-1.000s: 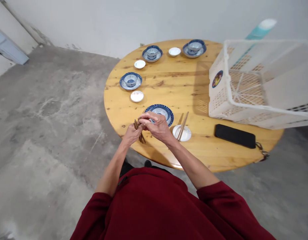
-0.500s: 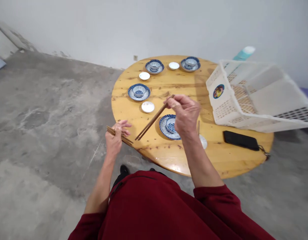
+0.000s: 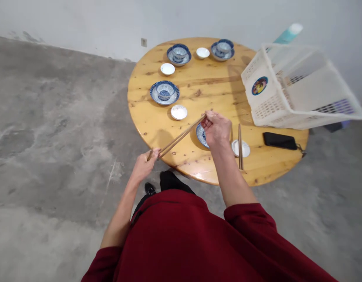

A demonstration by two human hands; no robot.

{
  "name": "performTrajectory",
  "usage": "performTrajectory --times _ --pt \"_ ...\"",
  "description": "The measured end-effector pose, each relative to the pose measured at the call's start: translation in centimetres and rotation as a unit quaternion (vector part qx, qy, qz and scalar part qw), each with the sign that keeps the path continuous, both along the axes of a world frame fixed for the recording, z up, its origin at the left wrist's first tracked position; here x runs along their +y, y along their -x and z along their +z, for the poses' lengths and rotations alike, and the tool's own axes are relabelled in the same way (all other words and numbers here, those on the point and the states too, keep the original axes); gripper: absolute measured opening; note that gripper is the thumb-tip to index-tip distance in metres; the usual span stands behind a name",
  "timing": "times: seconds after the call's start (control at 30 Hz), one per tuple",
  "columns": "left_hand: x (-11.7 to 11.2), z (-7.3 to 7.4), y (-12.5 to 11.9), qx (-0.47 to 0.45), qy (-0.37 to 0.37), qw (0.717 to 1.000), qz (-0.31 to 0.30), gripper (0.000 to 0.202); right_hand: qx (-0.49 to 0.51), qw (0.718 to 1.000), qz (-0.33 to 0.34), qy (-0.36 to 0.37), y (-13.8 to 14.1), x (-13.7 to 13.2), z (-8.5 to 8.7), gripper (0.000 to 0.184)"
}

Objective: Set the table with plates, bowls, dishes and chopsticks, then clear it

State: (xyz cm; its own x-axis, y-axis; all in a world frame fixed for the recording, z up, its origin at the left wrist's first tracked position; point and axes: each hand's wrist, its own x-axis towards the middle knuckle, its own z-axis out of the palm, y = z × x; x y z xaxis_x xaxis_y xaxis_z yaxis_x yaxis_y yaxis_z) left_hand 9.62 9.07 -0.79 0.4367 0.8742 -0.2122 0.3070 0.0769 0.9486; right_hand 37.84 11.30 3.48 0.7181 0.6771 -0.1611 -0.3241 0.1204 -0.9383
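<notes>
chopsticks (image 3: 182,136) aslant, from fingertips (image 3: 208,114) of right hand (image 3: 218,128) down to left hand (image 3: 143,167)

I have the left hand (image 3: 143,166) just outside the table's (image 3: 195,158) near left edge, fingers curled in; my right hand (image 3: 218,128) reaches over the near edge, fingertips pinched together, both bare forearms (image 3: 235,180) slanting forward.

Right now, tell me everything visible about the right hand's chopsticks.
These chopsticks are two slim, straight, brown sticks, apparently wooden. The right hand pinches both at one end. They run nearly side by side, slanting down-left across the picture above the table, their other ends by the left hand; contact is unclear.
</notes>
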Motion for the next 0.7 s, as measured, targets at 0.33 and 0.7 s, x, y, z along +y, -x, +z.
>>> performTrajectory --times 0.33,0.7 --pt "6.3 -3.3 -3.9 0.055 0.051 0.985 -0.153 0.036 0.063 0.996 -0.027 0.063 -2.0 6.4 -4.4 0.018" --pt "18.2 -6.8 -9.7 0.108 0.081 0.968 -0.213 0.036 0.103 0.979 -0.059 0.167 -7.5 16.6 -9.0 0.019"
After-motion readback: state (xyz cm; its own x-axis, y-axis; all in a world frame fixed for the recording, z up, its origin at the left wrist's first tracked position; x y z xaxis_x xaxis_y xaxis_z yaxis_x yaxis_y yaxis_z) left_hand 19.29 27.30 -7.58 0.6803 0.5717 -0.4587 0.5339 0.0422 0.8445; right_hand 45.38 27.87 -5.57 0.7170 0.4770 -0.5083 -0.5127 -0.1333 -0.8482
